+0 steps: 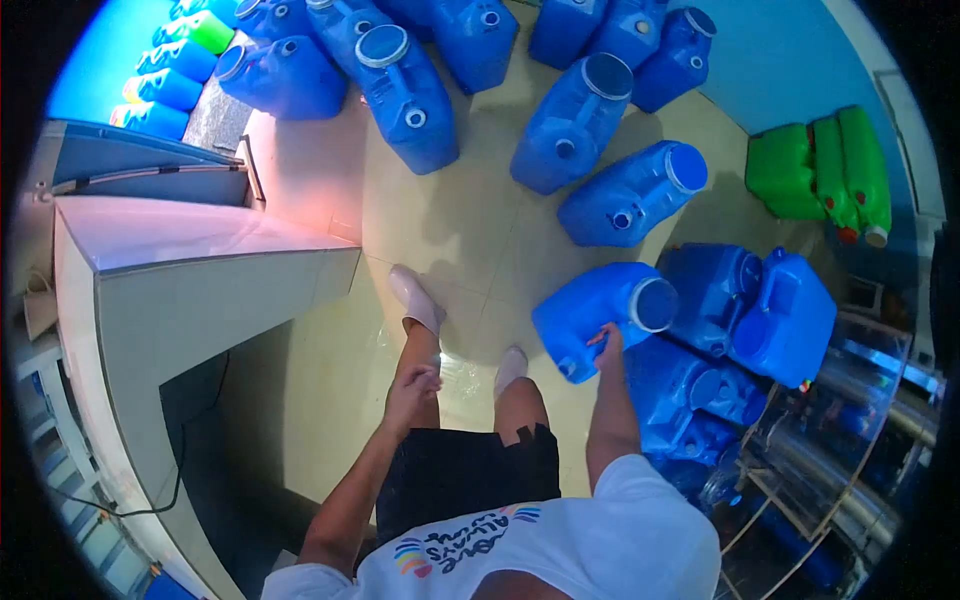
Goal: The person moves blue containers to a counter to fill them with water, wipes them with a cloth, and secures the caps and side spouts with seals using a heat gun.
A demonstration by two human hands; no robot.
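Observation:
Close to my right thigh, a blue jug (575,317) with a large round cap leans at an angle. My right hand (606,343) is at its handle area between the cap and the small spout, with the fingers curled; the grip is partly hidden. My left hand (413,388) hangs over my left leg, fingers curled in, with nothing visible in it. Another capped blue jug (610,208) stands just beyond, and a further one (562,135) is behind that.
More blue jugs (415,125) stand on the tiled floor (455,225) ahead. Blue jugs (785,320) are piled at the right, near green jugs (785,170) by the wall. A tiled counter (225,300) runs along the left; a metal rack (820,440) is at lower right.

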